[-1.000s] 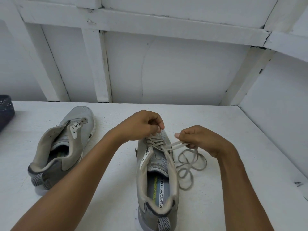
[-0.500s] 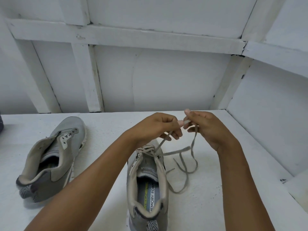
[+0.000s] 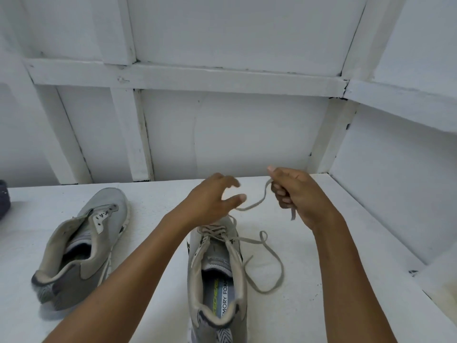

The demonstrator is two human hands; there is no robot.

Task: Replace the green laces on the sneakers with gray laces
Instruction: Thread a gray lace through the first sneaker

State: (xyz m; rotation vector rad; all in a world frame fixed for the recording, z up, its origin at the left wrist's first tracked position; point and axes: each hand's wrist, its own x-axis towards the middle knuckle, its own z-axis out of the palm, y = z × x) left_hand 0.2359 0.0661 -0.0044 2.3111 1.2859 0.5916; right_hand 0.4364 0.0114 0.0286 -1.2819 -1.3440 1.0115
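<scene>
A grey sneaker (image 3: 217, 280) stands in front of me on the white table (image 3: 321, 305), toe pointing away, with a gray lace (image 3: 265, 258) threaded through its lower eyelets. My right hand (image 3: 294, 191) grips one end of that lace above the toe, and the strand sags from it toward my left hand. My left hand (image 3: 212, 196) hovers over the toe with fingers spread and holds nothing. The lace's other end loops on the table right of the shoe. A second grey sneaker (image 3: 81, 246) lies to the left with no lace in it.
A dark object (image 3: 3, 199) pokes in at the left edge of the table. White walls with wooden framing close in behind and on the right. A lower ledge (image 3: 440, 280) sits at the right.
My left hand has let go of the lace and opened. My right hand has pulled its end up and to the right. The view has tilted upward.
</scene>
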